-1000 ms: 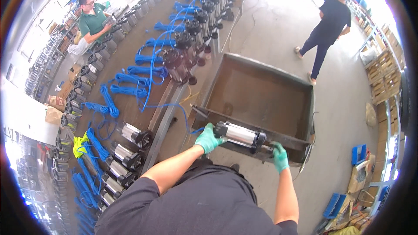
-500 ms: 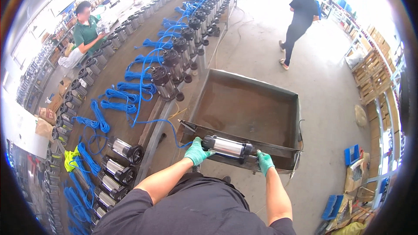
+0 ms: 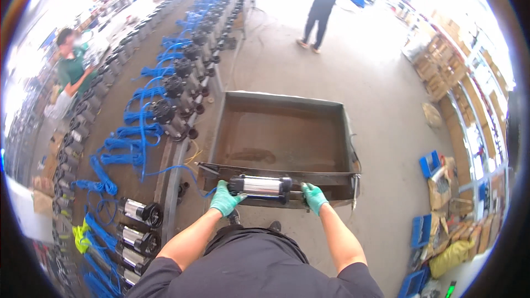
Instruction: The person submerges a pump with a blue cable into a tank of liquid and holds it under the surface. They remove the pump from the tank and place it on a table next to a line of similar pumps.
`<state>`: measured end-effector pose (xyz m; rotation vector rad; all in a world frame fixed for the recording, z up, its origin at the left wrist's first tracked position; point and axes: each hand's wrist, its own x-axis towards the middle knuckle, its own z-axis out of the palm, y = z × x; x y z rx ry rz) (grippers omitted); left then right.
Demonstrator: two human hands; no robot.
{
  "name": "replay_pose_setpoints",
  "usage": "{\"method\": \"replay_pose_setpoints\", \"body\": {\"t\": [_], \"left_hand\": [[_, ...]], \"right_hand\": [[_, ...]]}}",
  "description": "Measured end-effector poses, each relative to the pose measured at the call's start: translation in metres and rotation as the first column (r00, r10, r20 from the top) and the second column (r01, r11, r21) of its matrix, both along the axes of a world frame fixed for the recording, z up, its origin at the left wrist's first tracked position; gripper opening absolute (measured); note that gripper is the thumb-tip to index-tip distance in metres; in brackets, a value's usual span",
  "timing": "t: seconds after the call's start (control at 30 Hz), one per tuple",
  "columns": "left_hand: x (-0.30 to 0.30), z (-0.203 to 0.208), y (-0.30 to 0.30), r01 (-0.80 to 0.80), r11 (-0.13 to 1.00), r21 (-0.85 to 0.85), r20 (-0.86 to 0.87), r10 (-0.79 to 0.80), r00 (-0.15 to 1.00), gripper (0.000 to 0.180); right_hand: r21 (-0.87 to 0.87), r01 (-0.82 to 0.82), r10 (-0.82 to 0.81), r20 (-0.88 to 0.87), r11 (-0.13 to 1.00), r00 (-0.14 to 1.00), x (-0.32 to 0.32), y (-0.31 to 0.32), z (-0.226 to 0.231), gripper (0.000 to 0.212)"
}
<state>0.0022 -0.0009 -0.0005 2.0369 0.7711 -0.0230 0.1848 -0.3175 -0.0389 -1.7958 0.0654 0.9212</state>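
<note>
A silver cylindrical pump point(image 3: 262, 186) with black ends lies crosswise at the near edge of the metal tank point(image 3: 345, 132). My left hand point(image 3: 225, 198), in a green glove, is closed around its black left end, where a blue cable point(image 3: 185, 167) runs off to the bench. At the pump's other end my right hand point(image 3: 314, 197), also gloved in green, has its fingers curled in; exactly where they grip is hard to see. Shallow brownish water seems to cover the tank's bottom, behind a crossbar point(image 3: 326, 176).
On the left, a long bench point(image 3: 124, 85) carries rows of upright pumps point(image 3: 168, 116), blue cable coils point(image 3: 124, 157) and several pumps lying down point(image 3: 141, 212). A person in green point(image 3: 72, 72) stands beyond it; another in black point(image 3: 322, 8) is farther ahead. Blue bins point(image 3: 422, 230) and shelves line the right.
My view has shifted, so the bench and tank sit farther left in it. Both hands stay at the pump. The person in black is farther away.
</note>
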Motion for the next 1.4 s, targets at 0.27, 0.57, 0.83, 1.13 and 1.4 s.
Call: {"method": "replay_pose_setpoints", "body": {"t": [0.27, 0.57, 0.83, 1.13, 1.4], "left_hand": [[0.0, -0.008, 0.001, -0.013, 0.994, -0.107, 0.159, 0.03, 0.987, 0.06], [-0.002, -0.01, 0.004, -0.053, 0.991, -0.121, 0.106, 0.065, 0.992, 0.069], [0.003, -0.019, 0.003, -0.114, 0.99, -0.087, 0.112, 0.124, 0.986, 0.064], [0.0, -0.013, -0.004, -0.13, 0.989, -0.071, 0.162, 0.14, 0.977, 0.06], [0.0, -0.014, 0.009, -0.1, 0.995, -0.002, 0.12, 0.099, 0.988, 0.064]], "right_hand": [[-0.355, -0.373, 0.515, 0.605, 0.857, 0.607, -0.006, -0.025, 0.032, 0.047], [-0.272, -0.254, 0.31, 0.189, 0.928, 0.932, 0.006, 0.006, 0.027, 0.057], [-0.126, 0.004, 0.04, 0.35, 0.992, 0.936, -0.011, 0.016, 0.0, 0.041], [-0.183, -0.025, -0.016, -0.221, 0.983, 0.975, 0.007, 0.023, 0.027, 0.041], [-0.365, 0.434, 0.04, 0.802, 0.824, 0.596, -0.001, -0.036, 0.026, 0.033]]}}
